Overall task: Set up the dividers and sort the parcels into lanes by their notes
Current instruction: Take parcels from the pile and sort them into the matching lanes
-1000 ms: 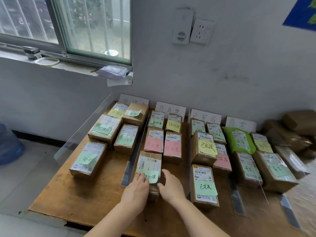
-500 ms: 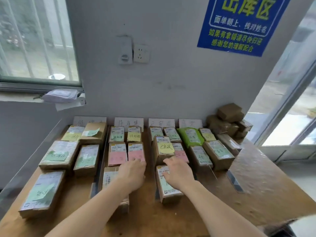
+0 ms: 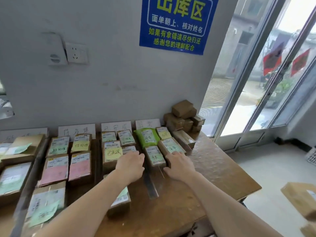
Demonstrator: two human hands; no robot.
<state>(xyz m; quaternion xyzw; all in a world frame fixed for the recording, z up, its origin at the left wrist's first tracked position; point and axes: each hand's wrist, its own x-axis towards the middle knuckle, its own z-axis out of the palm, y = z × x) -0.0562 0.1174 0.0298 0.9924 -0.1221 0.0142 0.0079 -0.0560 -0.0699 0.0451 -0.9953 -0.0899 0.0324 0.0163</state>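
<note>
Cardboard parcels with sticky notes lie in four lanes on the wooden table (image 3: 213, 168), below white lane cards (image 3: 77, 132) leaning on the wall. My left hand (image 3: 130, 165) lies flat on a parcel in the third lane, next to the yellow-noted box (image 3: 112, 153). My right hand (image 3: 179, 165) rests at the near end of a fourth-lane box (image 3: 171, 145). Between the hands sits a parcel with a green note (image 3: 155, 156), fingers touching its sides. A clear divider strip (image 3: 151, 184) runs toward me just below it. A green bag parcel (image 3: 147, 136) lies behind.
A pile of plain brown parcels (image 3: 183, 115) stands at the table's back right corner. Another clear divider (image 3: 28, 178) separates the left lanes. A cardboard box (image 3: 301, 197) sits off the table's right edge. Glass doors (image 3: 266, 82) fill the right side.
Both hands moved right, from the parcels at the front of the second and third lanes to the boundary of the third and fourth lanes. My view swung right with them.
</note>
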